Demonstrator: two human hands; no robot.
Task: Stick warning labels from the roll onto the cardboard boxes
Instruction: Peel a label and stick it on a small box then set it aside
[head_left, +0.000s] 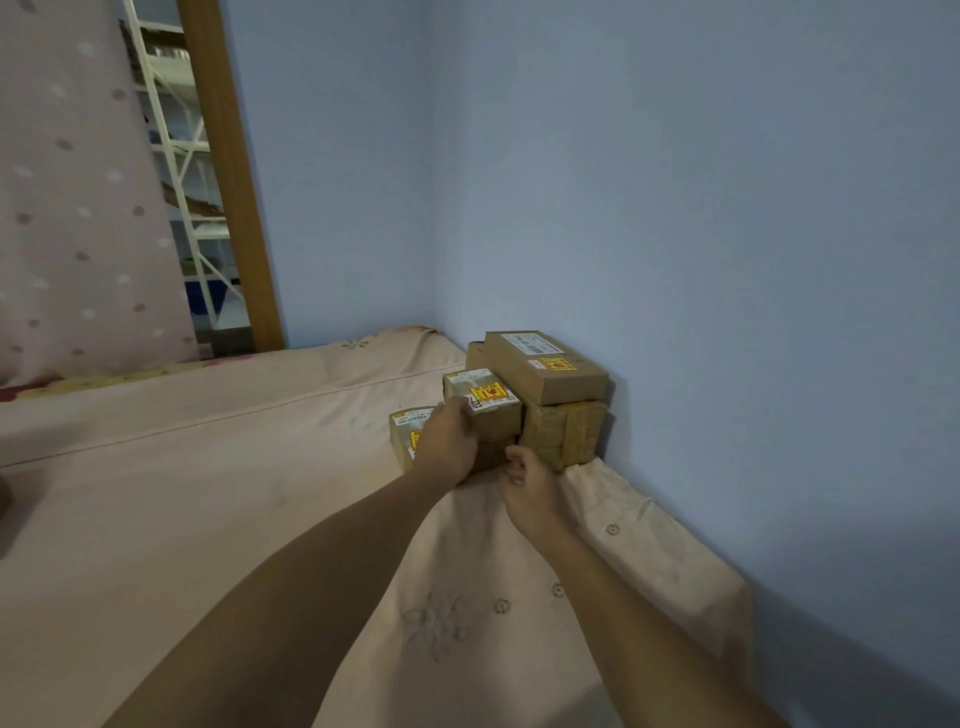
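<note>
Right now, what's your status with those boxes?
Left hand grips small labelled brown cardboard box. Right hand at lower box, grip unclear. Taped brown box crowds right side.

Cardboard boxes (563, 431) stacked on a bed (208, 493) in a blue wall (675, 208) corner, yellow labels (557, 364) on several, left hand (449, 436) gripped the small box (501, 423), right hand (530, 483) touched the lower box (491, 456), hold unclear.
</note>
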